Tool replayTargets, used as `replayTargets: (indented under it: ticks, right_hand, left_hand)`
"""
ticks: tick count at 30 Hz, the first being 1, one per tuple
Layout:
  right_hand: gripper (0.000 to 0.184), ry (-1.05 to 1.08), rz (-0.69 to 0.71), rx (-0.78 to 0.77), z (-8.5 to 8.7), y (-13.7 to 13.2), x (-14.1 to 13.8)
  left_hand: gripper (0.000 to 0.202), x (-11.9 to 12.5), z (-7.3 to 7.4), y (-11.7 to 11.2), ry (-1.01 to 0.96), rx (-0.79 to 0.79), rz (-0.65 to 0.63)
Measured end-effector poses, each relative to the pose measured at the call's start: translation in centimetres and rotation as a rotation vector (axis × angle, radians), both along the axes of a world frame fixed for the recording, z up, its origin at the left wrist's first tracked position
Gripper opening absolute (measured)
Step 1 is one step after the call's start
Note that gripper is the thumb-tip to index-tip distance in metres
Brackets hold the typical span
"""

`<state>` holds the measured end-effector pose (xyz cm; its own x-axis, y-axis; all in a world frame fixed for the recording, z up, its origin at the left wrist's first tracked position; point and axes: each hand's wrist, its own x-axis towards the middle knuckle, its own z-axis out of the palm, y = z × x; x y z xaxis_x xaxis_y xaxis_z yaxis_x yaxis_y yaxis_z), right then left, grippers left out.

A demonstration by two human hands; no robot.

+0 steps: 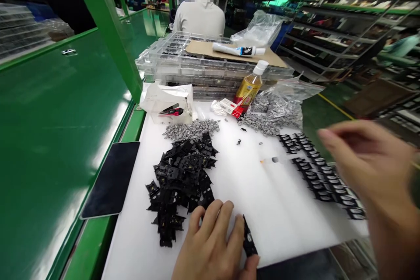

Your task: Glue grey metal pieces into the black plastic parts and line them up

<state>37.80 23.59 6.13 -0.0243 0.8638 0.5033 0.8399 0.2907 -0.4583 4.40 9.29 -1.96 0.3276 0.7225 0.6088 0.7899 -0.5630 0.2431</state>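
Pinching a slim, pale-spotted black part [248, 241], the left hand [213, 240] was at six o'clock over the white counter [243, 175]. From there, the right hand [367, 162] hovered toward two o'clock, its grip too blurred to tell; jagged black parts [183, 170] lay heaped at eleven.

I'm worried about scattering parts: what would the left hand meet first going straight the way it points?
The left hand would probably meet the pile of black parts first, at its near right edge; any gap is unclear.
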Motion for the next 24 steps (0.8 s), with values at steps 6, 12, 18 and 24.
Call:
replayTargets:
  ticks: [6,12,18,24]
  right_hand:
    - [0.013,-0.336,0.268,-0.209,-1.1,7.5,-4.0]
    - [0.021,-0.5,0.253,-0.203,-2.9,9.3,-5.5]
    - [0.022,-0.565,0.244,-0.165,-3.7,10.1,-6.7]
    - [0.025,-0.42,0.246,0.058,-1.0,7.3,-5.8]
  left_hand:
    - [0.043,-0.1,-0.7,0.2,0.067,0.023,0.024]
    - [0.043,-0.1,-0.9,0.1,0.074,0.023,0.025]
    - [0.044,-0.1,-0.9,0.1,0.1,0.017,0.021]
    - [0.042,-0.1,-0.5,0.3,0.072,0.023,0.018]
